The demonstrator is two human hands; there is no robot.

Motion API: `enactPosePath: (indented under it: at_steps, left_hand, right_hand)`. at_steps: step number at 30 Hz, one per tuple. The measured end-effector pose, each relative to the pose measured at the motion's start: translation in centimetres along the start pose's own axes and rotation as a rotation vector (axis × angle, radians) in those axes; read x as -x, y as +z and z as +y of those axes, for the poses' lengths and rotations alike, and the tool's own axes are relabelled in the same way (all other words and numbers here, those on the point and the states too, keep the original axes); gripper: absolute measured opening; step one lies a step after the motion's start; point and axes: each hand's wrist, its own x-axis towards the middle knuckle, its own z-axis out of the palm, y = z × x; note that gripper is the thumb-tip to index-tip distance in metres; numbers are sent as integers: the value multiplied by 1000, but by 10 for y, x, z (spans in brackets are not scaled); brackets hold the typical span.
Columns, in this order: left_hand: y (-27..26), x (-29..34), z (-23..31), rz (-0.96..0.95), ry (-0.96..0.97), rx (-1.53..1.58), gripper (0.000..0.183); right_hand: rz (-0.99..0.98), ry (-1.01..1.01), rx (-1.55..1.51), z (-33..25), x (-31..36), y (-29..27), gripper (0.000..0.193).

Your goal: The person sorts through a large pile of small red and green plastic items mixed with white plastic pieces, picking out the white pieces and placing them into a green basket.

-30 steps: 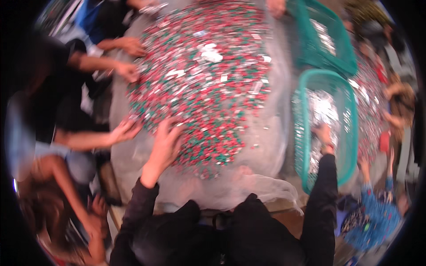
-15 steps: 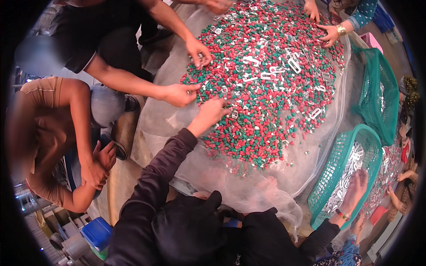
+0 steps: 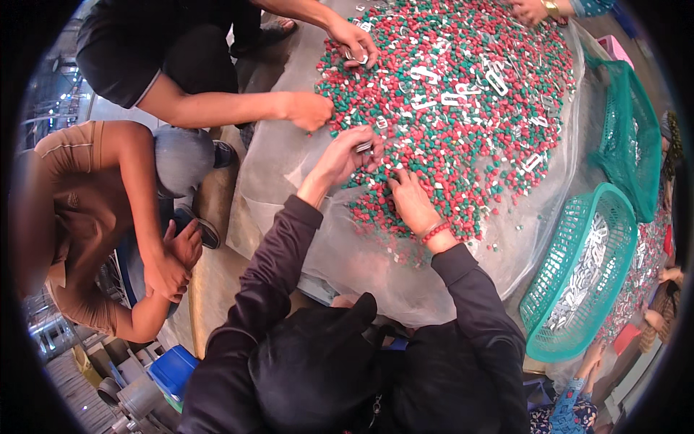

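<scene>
A broad heap of small red and green pebble-like pieces (image 3: 434,137) lies before me, with pale metal buckles mixed in, some large and oblong like the one (image 3: 497,82) toward the right. At the heap's near left edge, my left hand (image 3: 345,155) is closed around a few small flat silvery buckles (image 3: 363,147). To its right, my right hand (image 3: 415,205) reaches onto the near part of the heap. Its fingers are stretched out and touch the pieces, and nothing shows in its grip. A red bracelet circles that wrist.
A translucent sheet (image 3: 282,155) lies under the heap. On the right stands a green basket (image 3: 549,289) of pale metal pieces, with a net-covered green basket (image 3: 614,137) beyond. A co-worker's hands (image 3: 311,110) work at the left edge; another person (image 3: 94,210) squats nearby.
My right hand has come from above the green basket on the right to the heap. My left hand now shows flat buckles in its grip. The co-worker's far hand also moved.
</scene>
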Motion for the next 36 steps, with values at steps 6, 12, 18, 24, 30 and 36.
enactPosePath:
  at_steps: [6,12,18,24,30,36]
  left_hand:
    - [-32,-6,-7,145,-195,171,11]
    - [-41,-61,-30,300,344,-1610,17]
    - [-19,-71,-22,235,199,-2014,18]
    - [-11,-63,-20,317,169,-1819,36]
    - [30,-32,-17,234,175,-1240,29]
    - [129,-19,-13,-108,508,-1620,15]
  right_hand:
    - [-109,50,45,6,23,-15,21]
    - [-32,656,-633,37,53,-48,38]
    - [224,739,-1283,34,66,-97,39]
    - [473,636,-1380,29,66,-115,26]
    - [323,572,-2522,31,83,-74,22]
    - [247,737,-2551,24,81,-63,43]
